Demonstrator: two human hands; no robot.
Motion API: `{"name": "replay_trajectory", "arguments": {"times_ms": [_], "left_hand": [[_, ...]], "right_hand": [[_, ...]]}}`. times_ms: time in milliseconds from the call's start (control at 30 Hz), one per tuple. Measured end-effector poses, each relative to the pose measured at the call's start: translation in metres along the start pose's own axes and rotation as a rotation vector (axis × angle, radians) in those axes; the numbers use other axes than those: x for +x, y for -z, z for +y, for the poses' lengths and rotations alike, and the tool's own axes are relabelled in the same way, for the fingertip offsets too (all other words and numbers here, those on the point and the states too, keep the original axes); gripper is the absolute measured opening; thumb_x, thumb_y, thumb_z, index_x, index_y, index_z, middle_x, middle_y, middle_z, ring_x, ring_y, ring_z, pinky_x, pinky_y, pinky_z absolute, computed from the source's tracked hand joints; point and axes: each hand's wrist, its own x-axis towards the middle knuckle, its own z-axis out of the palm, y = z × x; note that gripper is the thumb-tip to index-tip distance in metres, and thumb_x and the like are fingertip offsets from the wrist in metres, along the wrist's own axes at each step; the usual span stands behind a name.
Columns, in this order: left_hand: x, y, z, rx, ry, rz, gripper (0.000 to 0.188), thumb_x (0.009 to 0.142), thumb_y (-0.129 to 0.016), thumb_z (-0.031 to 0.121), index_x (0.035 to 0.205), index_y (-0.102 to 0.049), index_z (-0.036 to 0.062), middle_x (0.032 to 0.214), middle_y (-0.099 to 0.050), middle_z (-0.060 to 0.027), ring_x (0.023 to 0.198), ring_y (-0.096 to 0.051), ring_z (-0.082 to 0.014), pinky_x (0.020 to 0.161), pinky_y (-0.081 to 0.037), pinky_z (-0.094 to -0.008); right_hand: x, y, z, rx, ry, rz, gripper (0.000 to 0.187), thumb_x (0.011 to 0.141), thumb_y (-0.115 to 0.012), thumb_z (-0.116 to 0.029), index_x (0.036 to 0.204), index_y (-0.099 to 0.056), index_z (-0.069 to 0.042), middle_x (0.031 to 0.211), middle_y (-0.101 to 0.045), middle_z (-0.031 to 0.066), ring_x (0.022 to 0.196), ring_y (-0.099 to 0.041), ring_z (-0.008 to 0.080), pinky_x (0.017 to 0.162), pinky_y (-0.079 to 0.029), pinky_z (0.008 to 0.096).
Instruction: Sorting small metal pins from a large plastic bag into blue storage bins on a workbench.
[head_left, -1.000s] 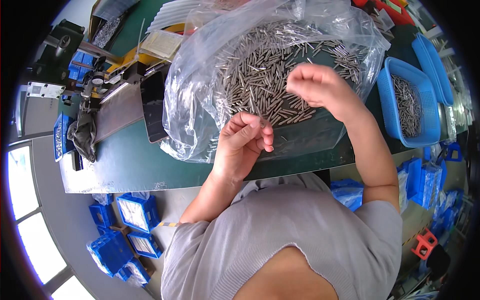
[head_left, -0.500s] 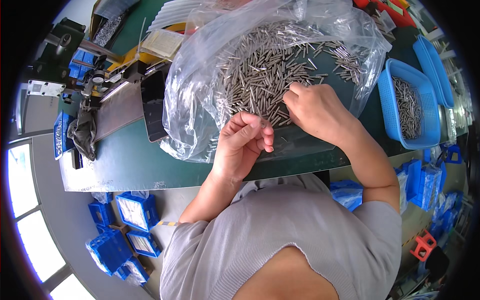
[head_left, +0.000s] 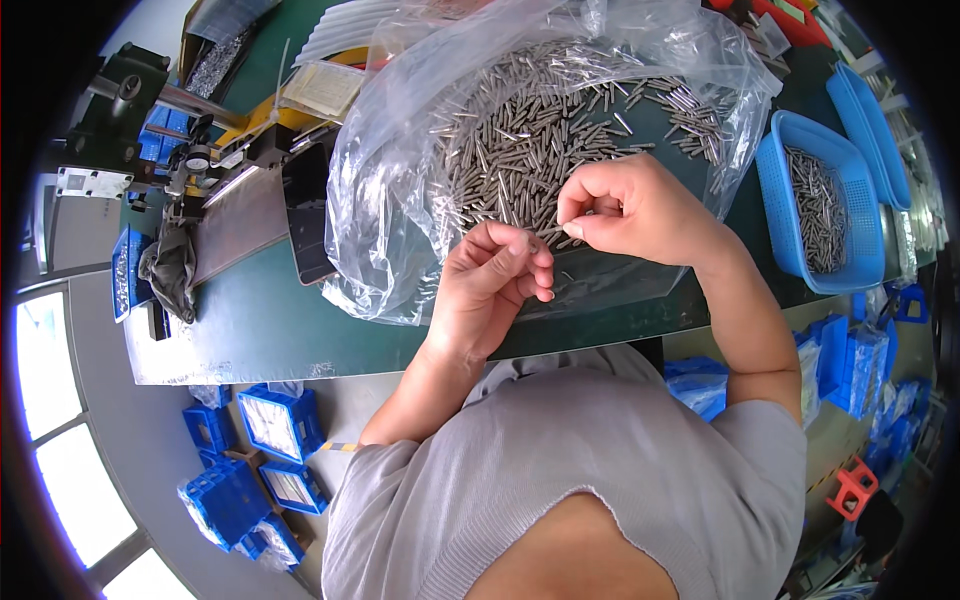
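A heap of small metal pins [head_left: 525, 150] with narrowed ends lies on a clear plastic bag [head_left: 375, 200], whose crumpled sides stand up around it. At the near edge of the heap my left hand [head_left: 485, 280] is closed, thumb pressed against the curled fingers; a small greyish bit shows at the fingertips, too little to name. Just right of it, my right hand [head_left: 640, 210] hovers over the near pins with thumb and forefinger pinched together. What that pinch holds, if anything, is too small to make out. The two hands are close but apart.
A blue basket [head_left: 775, 205] of similar pins stands at the right beside another blue basket [head_left: 870, 140]. A dark phone-like slab [head_left: 308, 215] lies left of the bag, near a metal bench fixture [head_left: 195, 160]. Blue crates [head_left: 275, 420] stand on the floor.
My right hand has lifted off the heap and turned, its pinched fingertips now closer to my left hand. The left hand stays almost where it was.
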Motion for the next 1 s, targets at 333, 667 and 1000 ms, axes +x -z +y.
{"name": "replay_trajectory", "arguments": {"times_ms": [333,667,1000], "left_hand": [[-0.001,-0.003,0.000,0.085,0.036,0.003,0.010,0.091,-0.054,0.011,0.090,-0.053,0.0006,0.082,-0.063,-0.0129,0.070,-0.062,-0.0184,0.061,-0.053,-0.0303],[0.000,0.002,0.001,0.025,0.020,-0.008,0.010,0.091,-0.053,0.009,0.088,-0.054,-0.0005,0.082,-0.063,-0.0133,0.071,-0.063,-0.0205,0.064,-0.055,-0.0315],[0.000,0.003,-0.001,-0.050,-0.027,-0.004,0.009,0.090,-0.054,0.011,0.090,-0.059,0.0037,0.085,-0.061,-0.0146,0.071,-0.059,-0.0205,0.060,-0.051,-0.0300]], "right_hand": [[-0.002,-0.002,-0.002,0.065,0.025,-0.043,0.005,0.075,-0.062,0.001,0.079,-0.060,-0.001,0.068,-0.057,-0.0025,0.058,-0.047,0.0020,0.051,-0.037,0.0189],[0.007,-0.025,0.010,0.346,-0.061,-0.076,0.007,0.084,-0.062,-0.004,0.087,-0.058,0.001,0.077,-0.060,0.0004,0.073,-0.056,0.0061,0.068,-0.046,0.0216],[0.011,0.013,0.020,0.906,-0.175,0.245,0.014,0.084,-0.057,-0.016,0.085,-0.056,-0.003,0.064,-0.049,-0.0016,0.050,-0.040,0.0039,0.041,-0.028,0.0173]]}}
